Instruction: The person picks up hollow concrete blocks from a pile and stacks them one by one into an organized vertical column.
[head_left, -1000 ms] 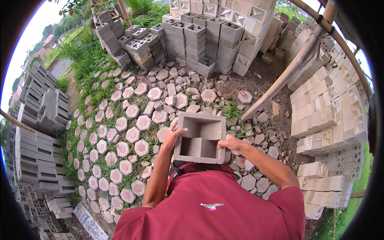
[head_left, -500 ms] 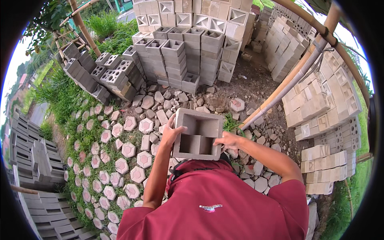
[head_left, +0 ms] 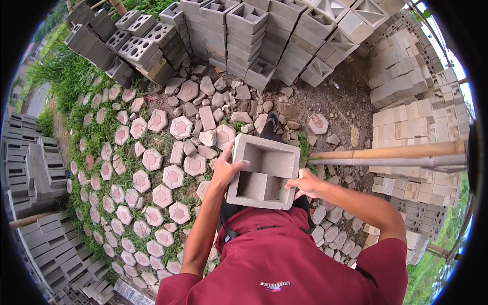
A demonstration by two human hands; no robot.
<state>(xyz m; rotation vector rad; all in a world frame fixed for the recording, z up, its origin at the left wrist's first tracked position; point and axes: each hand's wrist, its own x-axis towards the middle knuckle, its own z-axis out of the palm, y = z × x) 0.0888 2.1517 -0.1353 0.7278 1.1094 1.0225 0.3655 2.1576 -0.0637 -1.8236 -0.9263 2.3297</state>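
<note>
Block (head_left: 264, 175) of grey concrete, held a little right of the centre of the frame, hollow face toward the camera: one wide cavity above, two small pockets below. Tilted slightly, upper rim dropping toward the right; that face nearly square, so no long axis to be told from here, depth hidden beneath. Directly between both hands, touching each, neither one nearer. Left hand (head_left: 226, 170) closed around the left wall, thumb hooked over the rim, other fingers mostly lost behind the outer side. Right hand (head_left: 307, 184) closed at the right wall, slightly lower in the frame, thumb at the rim, remaining fingers curled, exact contact impossible to see. Maroon shirt (head_left: 300, 249) just below in the frame, dark shoe (head_left: 273, 120) just above. Farther out, bamboo pole (head_left: 386, 152) to the right, hexagonal pavers (head_left: 152, 159) across the left, grey stacks (head_left: 244, 53) along the upper centre, paler stacks (head_left: 399, 132) at far right
</note>
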